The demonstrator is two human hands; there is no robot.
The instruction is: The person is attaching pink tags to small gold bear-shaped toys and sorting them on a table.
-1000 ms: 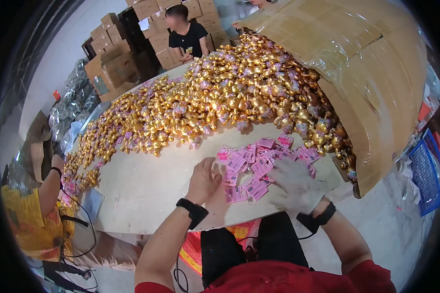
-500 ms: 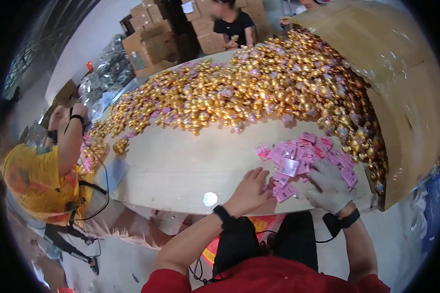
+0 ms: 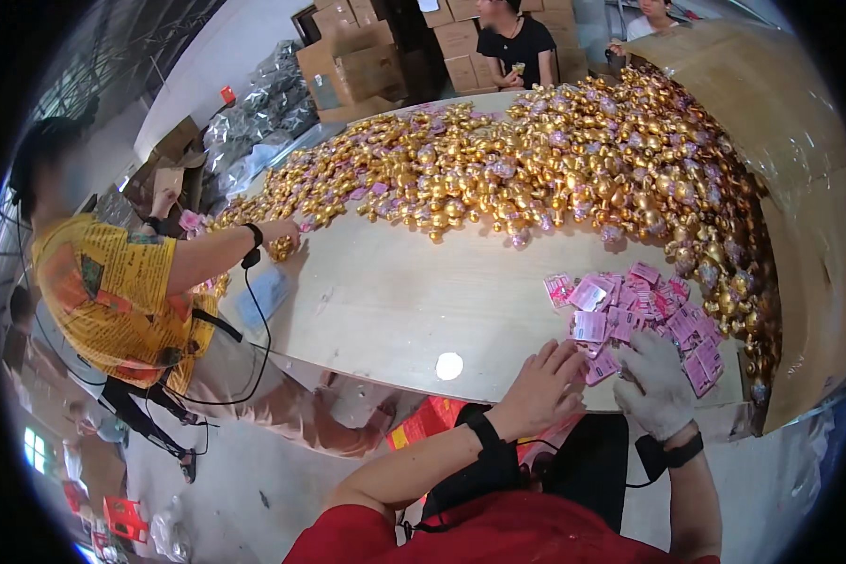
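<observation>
The bare left hand and the right hand, in a whitish fabric glove, have drawn toward the near edge of the pale, smooth worktop. The flat, rectangular pink cards lie just beyond in a loose heap, apparently little altered by this shift. Left: open, fingers extended, beside the heap's near-left border; contact cannot be told. Right: open, palm down, fingers spread at the near border; anything beneath the palm is hidden. Farther out, a mound of shiny, rounded gold pieces meets a large brown cardboard panel. At left, a co-worker in a yellow patterned shirt now reaches toward the mound.
</observation>
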